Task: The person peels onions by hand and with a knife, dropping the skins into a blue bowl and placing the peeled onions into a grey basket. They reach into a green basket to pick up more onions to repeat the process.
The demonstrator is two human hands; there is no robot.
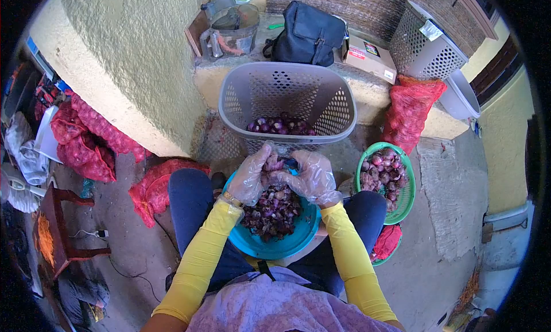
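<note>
Both my hands wear clear plastic gloves and meet over a blue basin point(271, 253). My left hand point(248, 176) is closed around a red onion point(273, 163). My right hand point(313, 176) has its fingers curled, its thumb reaching to the onion; a small dark shape shows by its fingertips, and I cannot tell what it holds. Beneath the hands, the basin contains red onions and loose dark skins point(271, 217). Just beyond stands a grey perforated basket point(229, 111) with shiny purple onions point(280, 125) at its bottom.
A green basket point(408, 203) of onions stands right of my knee, a red mesh sack point(410, 114) behind it. More red sacks point(86, 139) lie left, near a wooden stool point(66, 234). A black backpack point(310, 33) and cardboard box point(370, 57) sit on the ledge.
</note>
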